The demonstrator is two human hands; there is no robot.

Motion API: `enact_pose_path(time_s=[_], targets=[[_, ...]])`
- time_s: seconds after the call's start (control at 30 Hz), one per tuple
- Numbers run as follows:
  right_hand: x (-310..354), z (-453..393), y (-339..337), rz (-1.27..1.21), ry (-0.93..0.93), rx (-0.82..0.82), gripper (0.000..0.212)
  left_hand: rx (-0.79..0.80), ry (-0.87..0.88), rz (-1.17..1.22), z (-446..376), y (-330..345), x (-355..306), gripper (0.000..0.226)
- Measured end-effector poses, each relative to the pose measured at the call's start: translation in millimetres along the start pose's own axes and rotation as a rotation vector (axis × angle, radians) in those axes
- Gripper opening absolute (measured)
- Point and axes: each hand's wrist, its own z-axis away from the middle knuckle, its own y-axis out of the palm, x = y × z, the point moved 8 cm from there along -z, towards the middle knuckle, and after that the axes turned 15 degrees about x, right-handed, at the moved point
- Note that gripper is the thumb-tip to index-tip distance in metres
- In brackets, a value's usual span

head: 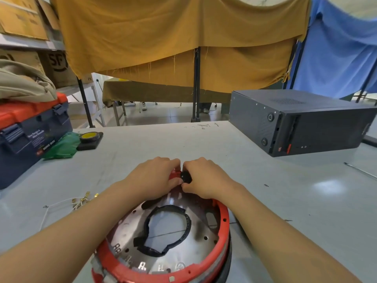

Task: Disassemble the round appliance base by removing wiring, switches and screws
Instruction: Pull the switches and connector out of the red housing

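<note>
The round appliance base (pixel 222 221) has a red rim and a shiny metal plate with a large central opening edged in black. It lies on the grey table close to me. At its far rim, my left hand (pixel 155 176) grips the red edge. My right hand (pixel 204 176) is closed around a small black knob-like part (pixel 186 176) mounted there. The two hands touch each other. White wires with brass terminals (pixel 81 201) lie loose on the table to the left of the base.
A blue and red toolbox (pixel 30 127) with a beige cloth on top stands at the left, beside a green bag (pixel 63 146) and a black tape roll (pixel 89 136). A dark computer case (pixel 306 121) lies at the right. A thin tool (pixel 361 170) rests near the right edge.
</note>
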Motion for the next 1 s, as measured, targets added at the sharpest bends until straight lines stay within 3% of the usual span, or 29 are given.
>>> enact_pose_path(time_s=[0.23, 0.43, 0.5, 1.0], targets=[[20, -9, 5, 0.074, -0.137, -0.013, 0.024, -0.053, -0.121, -0.054, -2, -2, 11, 0.025], [15, -10, 1, 0.046, -0.190, -0.018, 0.020, -0.021, 0.023, 0.441, 2, 12, 25, 0.021], [13, -10, 1, 0.027, -0.187, -0.030, 0.019, -0.024, 0.043, 0.501, 5, 14, 28, 0.026], [10, -11, 3, 0.079, -0.142, -0.071, 0.017, -0.134, 0.074, 0.452, 7, 9, 28, 0.024]])
